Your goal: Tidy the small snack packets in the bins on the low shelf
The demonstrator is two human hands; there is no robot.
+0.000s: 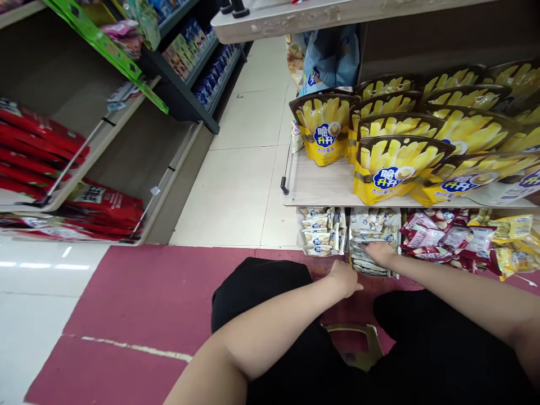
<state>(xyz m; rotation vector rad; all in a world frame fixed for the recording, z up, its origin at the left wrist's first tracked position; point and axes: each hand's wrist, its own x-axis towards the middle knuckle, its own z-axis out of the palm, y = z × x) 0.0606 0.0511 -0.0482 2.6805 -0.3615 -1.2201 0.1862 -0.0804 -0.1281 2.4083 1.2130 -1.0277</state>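
Note:
My right hand [382, 253] reaches down into a box of small white snack packets [375, 222] under the bottom shelf. Its fingers stretch over the packets at the front, with their tips partly hidden. Just left of that, my left hand [343, 279] hangs low before the boxes, its thumb side pointing right. Most of its fingers are turned away from view, so what they touch is hidden. Another group of small white packets [319, 233] stands in rows to the left. Dark red packets [447, 236] and yellow packets [517, 242] lie to the right.
Large yellow snack pouches [392, 169] fill the wooden shelf [324, 188] above my hands. An upper shelf board [295, 22] juts out overhead. Red bags [105, 202] occupy shelves at left. Red matting [147, 298] covers the floor, and a yellowish frame [371, 346] sits between my knees.

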